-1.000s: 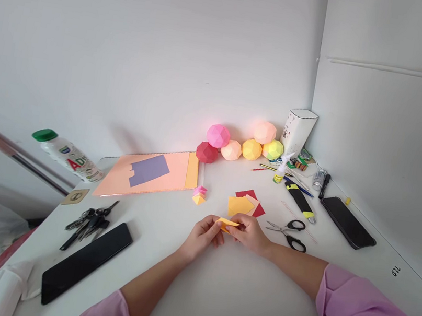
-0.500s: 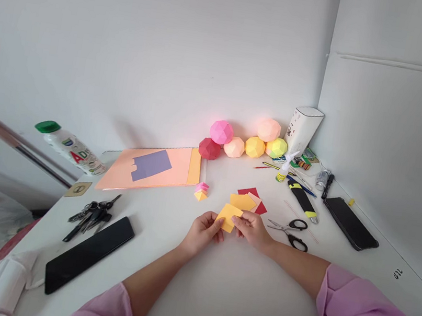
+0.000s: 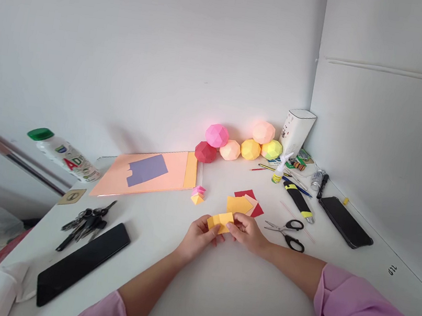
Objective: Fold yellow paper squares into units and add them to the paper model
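A small yellow piece of paper (image 3: 221, 222) with a crease across it is held between both hands above the table. My left hand (image 3: 199, 234) pinches its left side, thumb on top. On its right side, my right hand (image 3: 246, 232) grips the edge between thumb and fingers. Just beyond the hands lie a yellow paper square (image 3: 239, 204), a pale peach one and a red paper square (image 3: 257, 211), partly overlapping. Farther left stands a small stack of folded paper pieces (image 3: 198, 195) in pink and yellow.
Scissors (image 3: 287, 233) and a box cutter (image 3: 298, 202) lie on the right, near a glue bottle (image 3: 278, 172) and a black phone case (image 3: 345, 223). Faceted paper balls (image 3: 217, 136) line the wall. On the left are peach paper sheets (image 3: 113, 177), keys (image 3: 86, 221), a phone (image 3: 83, 264) and a bottle (image 3: 64, 154).
The yellow paper has turned in my hands from an upright tilt to a wider, sideways position, and a crease now shows. The camera view has shifted slightly.
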Motion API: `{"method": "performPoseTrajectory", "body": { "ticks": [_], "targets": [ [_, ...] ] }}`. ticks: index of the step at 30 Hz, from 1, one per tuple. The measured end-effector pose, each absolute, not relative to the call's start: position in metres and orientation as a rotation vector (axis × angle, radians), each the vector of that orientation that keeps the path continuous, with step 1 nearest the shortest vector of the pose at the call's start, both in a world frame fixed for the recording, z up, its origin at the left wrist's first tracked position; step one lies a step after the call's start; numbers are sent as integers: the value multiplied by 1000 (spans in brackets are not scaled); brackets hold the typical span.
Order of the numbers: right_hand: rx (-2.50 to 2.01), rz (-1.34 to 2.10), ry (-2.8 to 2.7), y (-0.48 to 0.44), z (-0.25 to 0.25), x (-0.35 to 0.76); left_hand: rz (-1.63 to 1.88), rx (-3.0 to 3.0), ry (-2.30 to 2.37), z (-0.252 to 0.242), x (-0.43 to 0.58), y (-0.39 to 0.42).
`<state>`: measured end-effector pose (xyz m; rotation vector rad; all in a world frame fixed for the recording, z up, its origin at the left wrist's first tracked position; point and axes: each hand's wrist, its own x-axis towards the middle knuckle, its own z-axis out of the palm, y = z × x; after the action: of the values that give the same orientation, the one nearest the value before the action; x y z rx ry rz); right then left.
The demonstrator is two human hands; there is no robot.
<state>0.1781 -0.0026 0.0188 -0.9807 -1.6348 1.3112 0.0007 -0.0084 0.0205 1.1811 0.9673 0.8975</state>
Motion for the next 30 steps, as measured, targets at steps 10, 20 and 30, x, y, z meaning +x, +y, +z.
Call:
{"method": "performPoseTrajectory", "body": {
  "ticks": [10,20,30],
  "targets": [
    [-1021,1301,-1676,-3,22,180,893,1193,920,19,1,-7],
    [-829,1060,-1754,-4,16,180,883,1104,978,25,0,-6],
    [-613,731,-1941,0,17,176,926,1107,938,24,1,-6]
  ]
}}
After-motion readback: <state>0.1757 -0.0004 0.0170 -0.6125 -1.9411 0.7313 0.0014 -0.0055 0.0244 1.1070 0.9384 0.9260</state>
